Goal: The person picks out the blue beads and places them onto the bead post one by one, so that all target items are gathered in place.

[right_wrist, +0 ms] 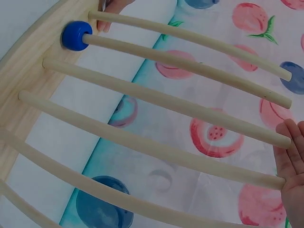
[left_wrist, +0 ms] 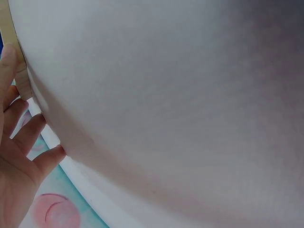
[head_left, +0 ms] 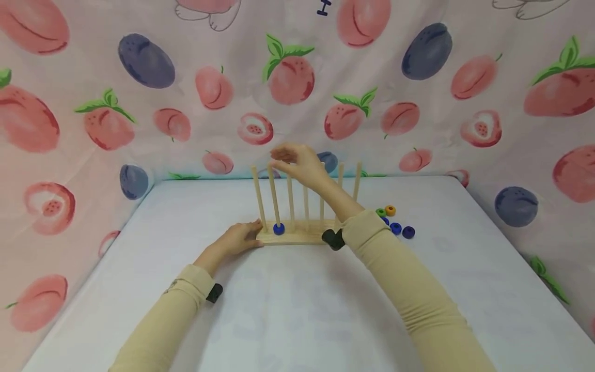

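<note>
A wooden rack has a flat base (head_left: pixel 297 237) with several upright pegs (head_left: pixel 258 199) in a row. My left hand (head_left: pixel 234 241) holds the base's left end, thumb at the front edge and fingers round the end. A blue bead (head_left: pixel 279 229) sits at the foot of the second peg from the left; the right wrist view shows this bead (right_wrist: pixel 75 36) round the peg. Above the peg tops is my right hand (head_left: pixel 301 164), fingers extended and nothing visible in it. My right forearm hides part of the rack's right side.
Right of the rack lie loose beads: a green one (head_left: pixel 381 212), an orange one (head_left: pixel 390 210), a blue one (head_left: pixel 395 228) and a dark purple one (head_left: pixel 408 232). Another blue bead is partly behind the right sleeve (head_left: pixel 409 279). A fruit-print cloth (head_left: pixel 297 119) hangs behind the white table (head_left: pixel 279 310).
</note>
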A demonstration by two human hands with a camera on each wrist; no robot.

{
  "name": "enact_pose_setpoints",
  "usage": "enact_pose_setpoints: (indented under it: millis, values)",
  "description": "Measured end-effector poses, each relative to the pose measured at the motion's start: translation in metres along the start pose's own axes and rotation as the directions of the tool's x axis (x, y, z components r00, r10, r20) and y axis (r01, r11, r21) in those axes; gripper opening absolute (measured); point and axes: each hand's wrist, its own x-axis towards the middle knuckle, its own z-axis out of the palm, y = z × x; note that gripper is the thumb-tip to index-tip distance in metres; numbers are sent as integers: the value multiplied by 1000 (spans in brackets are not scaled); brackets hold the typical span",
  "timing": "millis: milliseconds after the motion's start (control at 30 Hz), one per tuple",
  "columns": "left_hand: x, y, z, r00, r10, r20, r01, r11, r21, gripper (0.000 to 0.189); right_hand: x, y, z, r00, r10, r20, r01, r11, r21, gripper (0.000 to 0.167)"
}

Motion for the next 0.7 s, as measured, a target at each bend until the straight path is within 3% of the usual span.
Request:
enact_pose_setpoints:
  millis: [533,700]
  values:
    - [4,2,-5,999,-49,16,50,998,-44,65,-14,1,-10,996,-87,-26,87,996,-6,36]
    - [3,3,-5,997,-72,28,73,996,-51,65,-20,4,-12,992,-117,-56,119,992,32,36]
